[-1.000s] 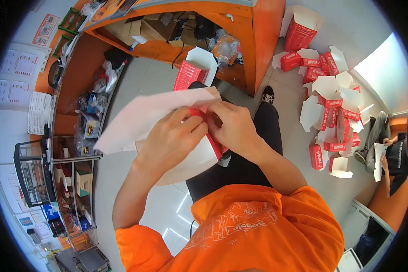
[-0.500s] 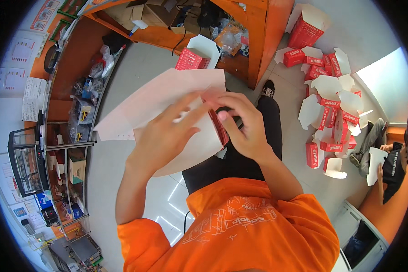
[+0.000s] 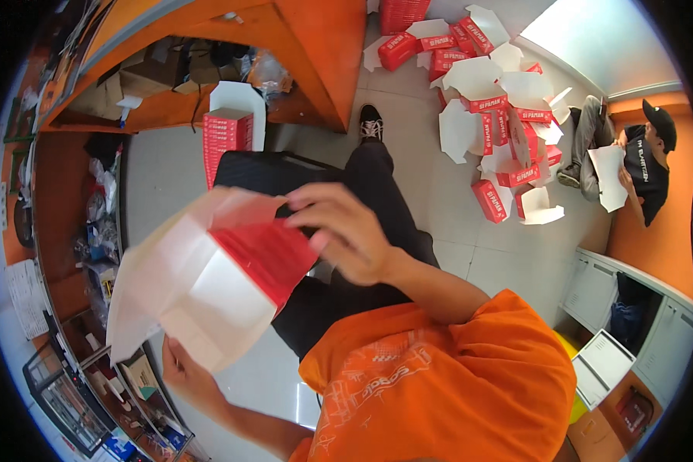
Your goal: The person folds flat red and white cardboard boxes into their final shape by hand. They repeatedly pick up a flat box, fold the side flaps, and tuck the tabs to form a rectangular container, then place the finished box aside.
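A folded paper food box (image 3: 242, 262), white inside with red panels, is tilted open in front of me, slightly blurred. My left hand (image 3: 186, 371) is closed on its lower left edge, the fingers partly behind the card. Against the upper right corner of its red side rest the fingertips of my right hand (image 3: 345, 235), spread apart and not wrapped round the card. Beyond the box stands a nested stack of red-and-white boxes (image 3: 229, 135), beside a black seat (image 3: 273, 171).
Several assembled boxes (image 3: 489, 127) lie heaped on the floor at the right. Past them a seated person (image 3: 647, 165) holds a flat white sheet. An orange bench (image 3: 316, 69) with cartons stands ahead, shelves (image 3: 77, 262) run along the left, and grey lockers (image 3: 593, 281) stand at right.
The box has turned and moved left and down, showing its red side. My left hand moved from its top to its lower edge; my right hand moved left. The view has swung right.
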